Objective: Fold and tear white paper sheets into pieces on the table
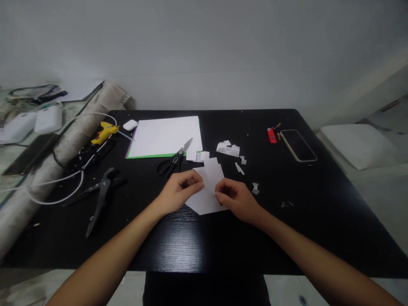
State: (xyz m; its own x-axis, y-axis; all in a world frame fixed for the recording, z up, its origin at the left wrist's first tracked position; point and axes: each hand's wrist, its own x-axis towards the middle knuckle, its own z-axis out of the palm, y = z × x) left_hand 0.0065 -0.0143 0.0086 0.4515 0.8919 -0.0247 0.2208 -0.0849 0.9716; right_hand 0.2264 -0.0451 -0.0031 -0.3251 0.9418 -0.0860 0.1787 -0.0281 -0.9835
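Note:
A white piece of cut paper (207,193) with a narrow tab at its far end lies between my hands over the black table. My left hand (180,189) pinches its left edge, thumb and fingertips together. On the opposite edge my right hand (237,199) grips the paper with curled fingers. Just beyond my left hand rest black-handled scissors (176,159), their blades apart and pointing away to the right. Small white paper scraps (228,148) are scattered past the held sheet and to its right.
A stack of white sheets (162,136) with green and purple edges lies behind the scissors. At left are a yellow glue gun (104,132), black-handled pliers (101,193) and a white cable (83,168). A red lighter (271,135) and a phone (298,145) lie at right.

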